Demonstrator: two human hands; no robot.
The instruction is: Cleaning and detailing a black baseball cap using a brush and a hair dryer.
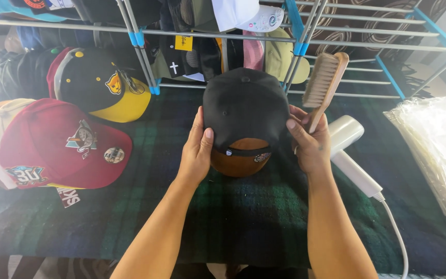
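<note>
Holding the black cap (245, 111) up over the green blanket (243, 217), left hand (196, 152) gripping its side, right hand (309, 142) gripping brush (324, 85) and cap, probably ready for brushing.

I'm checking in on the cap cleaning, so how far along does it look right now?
Done: nothing shows for certain; a red cap and a black and yellow cap lie aside on the plaid cloth, whether brushed I cannot tell. In hand: both hands, left and right, hold a black cap with a brown brim; the right also grips a wooden brush. Left: more caps hang on the rack.
</note>
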